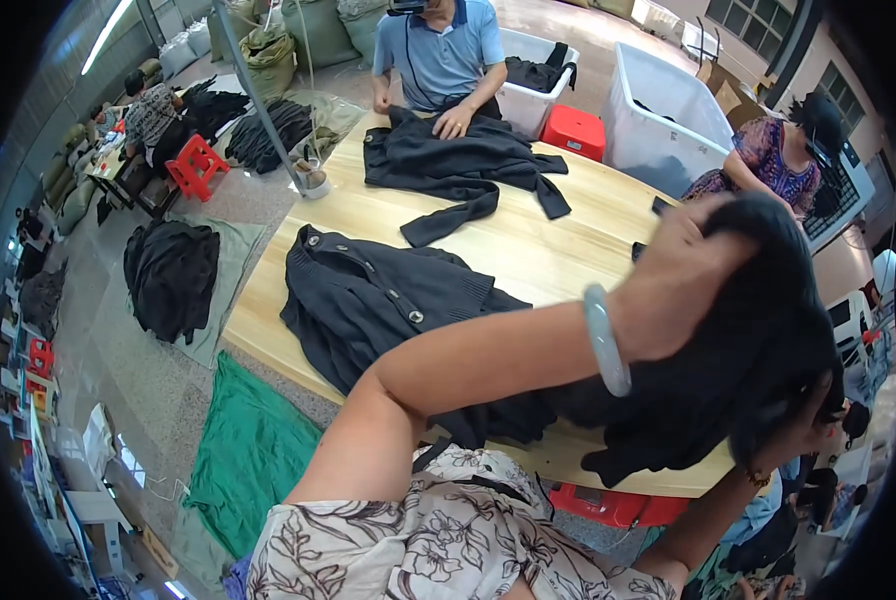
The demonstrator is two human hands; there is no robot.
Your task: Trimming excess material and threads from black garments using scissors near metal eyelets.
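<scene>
1. Around you, a cardigan (398,290) covers the left part of the wooden table (588,225), between its left and near edges, partly behind your left forearm (488,365).
2. At the far edge, a co-worker in blue (438,50) has both hands on a dark top (458,150).
3. A pole (256,85) stands just beside the left edge; a white bin (658,150) and a red stool (573,132) stand beyond the far edge.
4. Under the near edge sits red plastic (608,505); green cloth (243,450) lies on the floor by the near left corner.
5. Your dark garment (758,330) is raised over the table's right part, hiding much of the right edge.
6. Its long axis slants down toward the near edge; you cannot tell which end is the collar.
7. Your left hand (673,275) is clamped on its upper part; your right hand (813,435), blurred, is at its right side, its grip unclear.
</scene>
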